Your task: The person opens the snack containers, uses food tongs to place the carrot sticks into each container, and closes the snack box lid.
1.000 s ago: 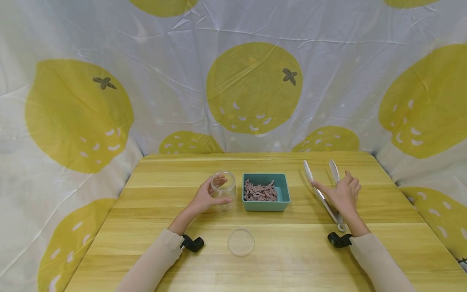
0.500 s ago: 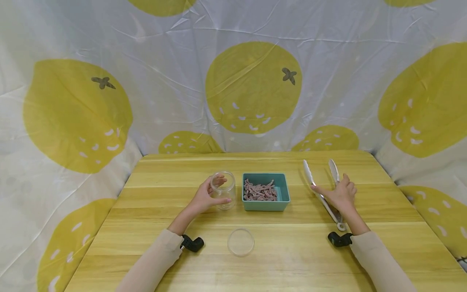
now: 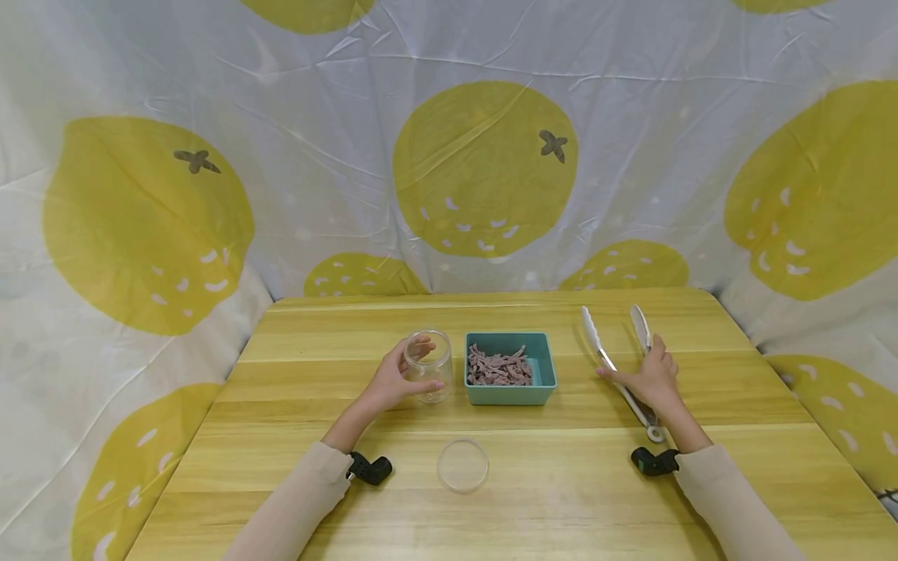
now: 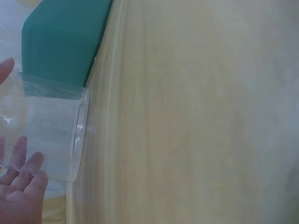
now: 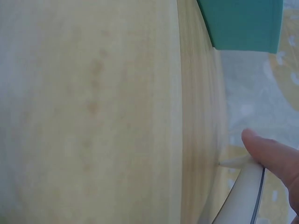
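My left hand (image 3: 393, 380) is curled round a clear open jar (image 3: 431, 372), thumb in front and fingers behind. The left wrist view shows the fingertips through the wall of the jar (image 4: 51, 130). Over at the right, my right hand (image 3: 658, 380) spans a pair of tongs (image 3: 637, 407), thumb on the left arm and fingers along the right one. The tongs' tips are spread apart and point away from me. In the right wrist view the thumb (image 5: 271, 154) presses on an arm of the tongs (image 5: 243, 193).
Between the hands stands a teal rectangular box (image 3: 510, 396) with brownish-purple strips (image 3: 500, 368) heaped toward its left side. A clear round lid (image 3: 463, 466) lies nearer to me on the wooden table (image 3: 547, 491). A lemon-print cloth (image 3: 484, 171) hangs behind the table.
The fingers of my right hand have drawn in against the tongs' right arm, the hand shifting slightly left. The left hand and jar have stayed put.
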Demonstrator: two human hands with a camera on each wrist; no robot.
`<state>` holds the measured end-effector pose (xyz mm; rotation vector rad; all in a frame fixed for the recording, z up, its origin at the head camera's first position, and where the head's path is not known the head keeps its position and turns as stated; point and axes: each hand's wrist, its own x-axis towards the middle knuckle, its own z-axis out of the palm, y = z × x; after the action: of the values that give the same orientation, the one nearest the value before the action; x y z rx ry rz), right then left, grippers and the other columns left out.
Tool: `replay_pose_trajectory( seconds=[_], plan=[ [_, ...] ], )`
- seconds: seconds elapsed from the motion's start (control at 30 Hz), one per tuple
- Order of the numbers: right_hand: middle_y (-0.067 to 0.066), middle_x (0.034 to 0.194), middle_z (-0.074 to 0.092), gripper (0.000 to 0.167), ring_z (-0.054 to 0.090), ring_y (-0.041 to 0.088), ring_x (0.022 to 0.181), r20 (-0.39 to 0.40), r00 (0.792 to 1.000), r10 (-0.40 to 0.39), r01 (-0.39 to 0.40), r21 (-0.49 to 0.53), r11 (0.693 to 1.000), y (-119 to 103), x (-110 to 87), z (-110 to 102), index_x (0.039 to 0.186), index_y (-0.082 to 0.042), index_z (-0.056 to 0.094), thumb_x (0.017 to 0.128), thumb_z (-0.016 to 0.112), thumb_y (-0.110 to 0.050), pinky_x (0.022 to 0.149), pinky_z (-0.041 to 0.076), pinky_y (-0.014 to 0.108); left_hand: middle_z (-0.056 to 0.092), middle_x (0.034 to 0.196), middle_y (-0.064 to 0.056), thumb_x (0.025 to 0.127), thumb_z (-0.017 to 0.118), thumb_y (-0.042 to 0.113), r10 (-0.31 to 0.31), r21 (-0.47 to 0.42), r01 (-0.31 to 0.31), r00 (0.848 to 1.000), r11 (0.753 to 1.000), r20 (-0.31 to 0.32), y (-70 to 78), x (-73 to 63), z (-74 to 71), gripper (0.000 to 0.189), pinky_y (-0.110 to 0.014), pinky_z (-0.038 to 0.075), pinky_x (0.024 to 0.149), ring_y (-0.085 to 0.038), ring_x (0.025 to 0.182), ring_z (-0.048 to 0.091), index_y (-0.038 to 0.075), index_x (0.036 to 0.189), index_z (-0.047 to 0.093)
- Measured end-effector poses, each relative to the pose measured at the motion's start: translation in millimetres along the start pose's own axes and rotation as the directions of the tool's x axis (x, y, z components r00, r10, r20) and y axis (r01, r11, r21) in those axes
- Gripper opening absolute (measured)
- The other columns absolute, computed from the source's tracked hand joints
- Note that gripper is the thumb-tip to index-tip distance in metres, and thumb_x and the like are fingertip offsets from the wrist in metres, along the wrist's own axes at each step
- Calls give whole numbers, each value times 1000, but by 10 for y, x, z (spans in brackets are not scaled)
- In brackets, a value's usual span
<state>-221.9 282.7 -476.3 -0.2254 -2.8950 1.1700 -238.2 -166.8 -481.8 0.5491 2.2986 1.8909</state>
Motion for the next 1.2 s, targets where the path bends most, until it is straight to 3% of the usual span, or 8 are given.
replay_pose_trajectory(
  seconds=[0.4,0.7,0.97,1.2],
  plan=[
    [52,144,9,128,13,69,130,18,998,-66,65,18,998,44,-27,26,148,17,-12,82,84,-36,97,26,77,52,143,-20,77,85,-1,7,12,-7,1000,1000,-9,3,-2,6,76,-56,25,115,-34,139,41,4,143,46],
    [53,143,12,120,22,67,129,31,995,-90,91,-26,996,46,-7,10,147,21,-9,87,79,-35,103,28,72,50,145,-19,78,84,0,2,5,-2,1000,1000,-2,0,-3,1,78,-55,24,116,-34,140,39,5,145,44],
    [51,134,27,114,36,62,119,13,995,-100,100,-64,993,31,-41,17,146,24,0,89,76,-39,95,39,70,50,144,-21,79,84,-1,10,0,-10,1000,1000,-2,-1,-4,0,77,-55,24,116,-35,140,39,2,144,43],
    [51,133,25,111,43,55,108,25,995,-93,95,-78,992,48,-64,0,147,22,-4,94,69,-44,84,46,62,50,144,-20,78,84,-2,5,-3,-5,1000,1000,-4,7,-6,3,77,-54,25,116,-34,139,40,3,144,43]
  ],
)
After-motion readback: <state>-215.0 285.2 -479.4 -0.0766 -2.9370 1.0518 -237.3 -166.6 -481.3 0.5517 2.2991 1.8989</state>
